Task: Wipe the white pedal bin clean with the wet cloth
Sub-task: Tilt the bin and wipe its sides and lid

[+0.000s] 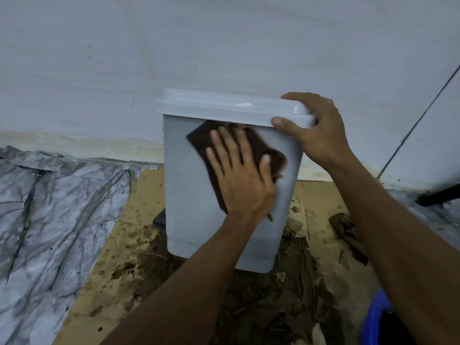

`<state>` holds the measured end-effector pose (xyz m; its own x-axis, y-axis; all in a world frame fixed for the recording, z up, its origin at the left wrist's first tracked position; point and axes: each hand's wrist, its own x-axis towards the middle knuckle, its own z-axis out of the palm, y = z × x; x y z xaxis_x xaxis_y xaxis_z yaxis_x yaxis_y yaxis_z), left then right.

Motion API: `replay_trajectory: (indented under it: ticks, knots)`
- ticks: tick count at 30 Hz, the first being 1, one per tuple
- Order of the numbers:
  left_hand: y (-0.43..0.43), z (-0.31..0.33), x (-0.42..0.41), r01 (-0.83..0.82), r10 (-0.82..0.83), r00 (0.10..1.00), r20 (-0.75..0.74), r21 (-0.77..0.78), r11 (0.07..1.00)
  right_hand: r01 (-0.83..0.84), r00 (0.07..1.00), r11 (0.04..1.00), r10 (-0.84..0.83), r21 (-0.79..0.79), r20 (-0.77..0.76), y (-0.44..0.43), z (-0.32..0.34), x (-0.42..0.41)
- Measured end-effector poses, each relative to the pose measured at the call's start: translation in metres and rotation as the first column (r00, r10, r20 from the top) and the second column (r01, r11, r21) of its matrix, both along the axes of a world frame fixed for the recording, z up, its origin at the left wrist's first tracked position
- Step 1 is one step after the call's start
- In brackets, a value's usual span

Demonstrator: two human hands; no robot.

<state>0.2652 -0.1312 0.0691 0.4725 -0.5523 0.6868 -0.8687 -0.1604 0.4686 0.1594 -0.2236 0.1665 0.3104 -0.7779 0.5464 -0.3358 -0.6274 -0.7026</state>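
Observation:
The white pedal bin (189, 195) stands against the wall on wet cardboard, lid closed, and looks tilted slightly. A dark brown cloth (199, 140) lies flat on the bin's near side, just under the lid rim. My left hand (239, 175) presses on the cloth with straight, spread fingers, covering its middle. My right hand (316, 130) grips the lid's right corner (293, 113), thumb on the front edge and fingers over the top. The black pedal (159, 217) peeks out at the bin's lower left.
Stained, torn brown cardboard (124, 245) covers the floor under the bin, with soggy shreds (348, 232) to the right. A marble-pattern sheet (49, 220) lies to the left. A blue container (378, 317) sits at the bottom right. A white wall (224, 46) stands behind.

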Motion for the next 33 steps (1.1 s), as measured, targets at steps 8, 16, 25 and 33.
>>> replay_trajectory:
  ticks: [8, 16, 25, 33]
  knots:
    - [0.017, -0.024, -0.004, 0.295, -0.444, 0.642, 0.625, 0.333, 0.896, -0.002, 0.999, 1.0, 0.003, 0.03, -0.035, 0.002, 0.001, -0.005]
    - [0.083, -0.109, 0.054, 0.316, -0.735, 0.127, 0.666, 0.676, 0.666, -0.017, 0.999, 0.998, 0.019, 0.062, -0.046, 0.01, 0.006, -0.008]
    - [0.051, -0.032, 0.077, -0.049, 0.05, 0.997, 0.064, -0.02, 0.999, -0.031, 0.998, 0.999, 0.032, 0.035, -0.052, 0.028, 0.011, -0.01]
    - [0.031, 0.058, 0.077, -0.442, -0.014, 0.64, -0.769, -0.383, 0.812, -0.038, 0.995, 0.996, 0.03, -0.087, -0.096, 0.053, 0.008, -0.024]
